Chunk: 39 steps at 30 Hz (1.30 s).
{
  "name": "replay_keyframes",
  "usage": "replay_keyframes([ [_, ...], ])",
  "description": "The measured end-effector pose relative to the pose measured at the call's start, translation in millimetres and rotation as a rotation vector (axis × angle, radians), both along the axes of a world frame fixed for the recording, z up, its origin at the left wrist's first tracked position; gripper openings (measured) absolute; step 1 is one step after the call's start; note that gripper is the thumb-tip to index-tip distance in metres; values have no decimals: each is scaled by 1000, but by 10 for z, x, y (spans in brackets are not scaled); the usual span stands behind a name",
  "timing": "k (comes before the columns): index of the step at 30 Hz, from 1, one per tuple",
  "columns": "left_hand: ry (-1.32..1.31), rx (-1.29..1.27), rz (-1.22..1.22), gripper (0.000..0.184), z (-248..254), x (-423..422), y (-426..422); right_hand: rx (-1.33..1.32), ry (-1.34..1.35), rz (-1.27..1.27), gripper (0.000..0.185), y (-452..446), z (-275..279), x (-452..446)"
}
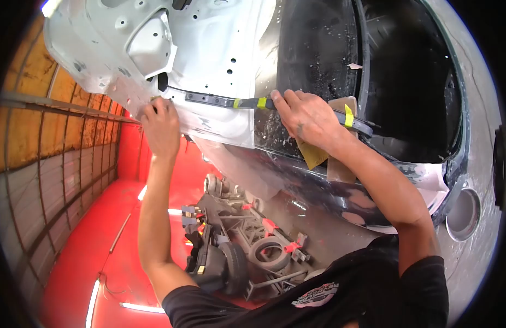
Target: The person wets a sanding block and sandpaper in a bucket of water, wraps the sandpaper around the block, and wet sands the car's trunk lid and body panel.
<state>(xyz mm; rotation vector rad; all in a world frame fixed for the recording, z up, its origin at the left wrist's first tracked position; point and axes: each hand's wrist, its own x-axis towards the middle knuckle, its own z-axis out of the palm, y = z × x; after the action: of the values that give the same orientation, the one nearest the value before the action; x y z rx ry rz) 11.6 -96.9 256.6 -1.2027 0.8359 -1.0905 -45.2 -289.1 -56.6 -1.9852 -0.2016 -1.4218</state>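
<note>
Dark strip (212, 100) spans pale panel (212, 68) and car (318, 44). Probably light, bendy; hold mid-length, clear of 3 yellow tapes (262, 103). Right hand (313, 119): fingers wrapped round strip. Left hand (161, 127): fingers bunched, can't tell if pinching.

Wearing black T-shirt (373, 276) with short, loose sleeves (423, 284); bearing pale, rounded chest print (315, 296), edged with curved lettering. Showing small dark mark (300, 129) on back of right hand (310, 117).
</note>
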Motion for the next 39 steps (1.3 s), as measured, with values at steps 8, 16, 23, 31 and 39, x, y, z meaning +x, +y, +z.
replay_keyframes([
  [8,14,-83,-92,21,11,-61,57,-25,-1,20,50,9,21,-14],
  [16,119,-143,-6,18,162,-250,-111,-14,21,18,49,1,21,-80],
  [23,357,-387,-12,29,-341,-12,203,-55,-22,12,50,-31,17,-37],
  [31,791,-731,-48,38,-1242,-821,377,43,-218,323,49,-573,728,-1303],
  [39,980,-723,-156,44,-1669,-1566,109,324,-22,384,56,-806,1498,-3070],
])
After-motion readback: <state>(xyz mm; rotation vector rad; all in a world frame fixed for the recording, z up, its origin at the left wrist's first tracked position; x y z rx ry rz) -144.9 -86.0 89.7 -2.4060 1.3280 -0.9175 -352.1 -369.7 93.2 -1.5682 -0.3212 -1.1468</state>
